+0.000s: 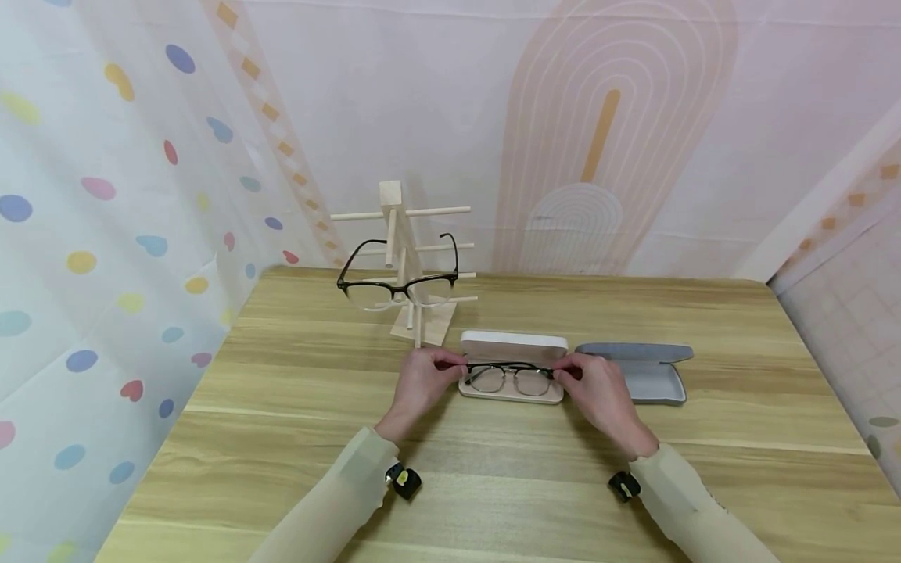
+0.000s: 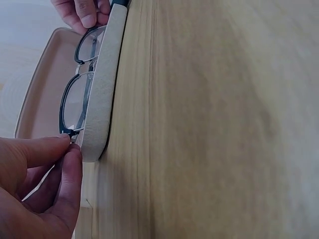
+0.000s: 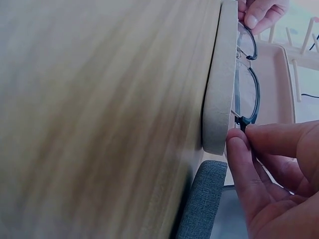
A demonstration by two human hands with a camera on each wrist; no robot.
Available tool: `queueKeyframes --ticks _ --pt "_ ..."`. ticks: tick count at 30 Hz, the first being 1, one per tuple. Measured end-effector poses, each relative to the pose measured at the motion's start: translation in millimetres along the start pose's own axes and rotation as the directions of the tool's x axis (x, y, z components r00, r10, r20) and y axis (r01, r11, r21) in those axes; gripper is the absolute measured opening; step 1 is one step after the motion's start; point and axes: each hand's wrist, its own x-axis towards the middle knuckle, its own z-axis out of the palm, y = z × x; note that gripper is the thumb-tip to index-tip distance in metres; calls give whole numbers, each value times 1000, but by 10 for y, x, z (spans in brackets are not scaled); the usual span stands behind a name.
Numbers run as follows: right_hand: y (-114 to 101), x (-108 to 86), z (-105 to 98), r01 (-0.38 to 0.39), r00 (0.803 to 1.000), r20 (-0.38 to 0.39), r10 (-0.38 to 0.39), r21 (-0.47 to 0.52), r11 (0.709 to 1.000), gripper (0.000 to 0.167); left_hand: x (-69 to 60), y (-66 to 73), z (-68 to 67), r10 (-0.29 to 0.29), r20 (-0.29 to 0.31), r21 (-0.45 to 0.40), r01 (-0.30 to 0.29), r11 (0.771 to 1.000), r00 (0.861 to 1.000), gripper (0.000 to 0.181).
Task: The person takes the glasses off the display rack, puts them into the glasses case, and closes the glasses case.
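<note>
Black-browed eyeglasses (image 1: 510, 369) sit in the mouth of the open pale case (image 1: 511, 397), below the frame's centre. Fingers of the left hand (image 1: 425, 381) and right hand (image 1: 598, 387) pinch the hinge corners, sound holds on something probably light, stiff and fragile.

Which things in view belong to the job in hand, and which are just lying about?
In the job:
held glasses, pinched by left hand and right hand
open white case they are held at

Seemingly just there:
open gray case
wooden stand
other glasses, on the stand
</note>
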Motion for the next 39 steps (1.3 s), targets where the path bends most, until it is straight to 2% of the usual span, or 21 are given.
queueKeyframes --ticks 12,21,27,34,39 --pt "-10 -9 -8 9 1000 11 -8 -9 1000 11 -13 -3 -20 6 5 20 -6 1000 1000 5" --pt "15 -32 -42 27 999 19 -28 21 999 15 -53 -46 -26 42 14 11 -42 999 999 8" --pt "30 -79 -81 31 999 8 -31 36 999 19 -98 -59 -37 28 20 -29 -28 999 999 9" --pt "20 -158 -165 12 1000 -16 -11 55 998 20 -156 -46 -84 -31 25 -66 32 997 999 14" --pt "6 -211 -214 17 999 -49 -13 72 997 21 -201 -29 -115 -65 13 -154 66 986 998 17"
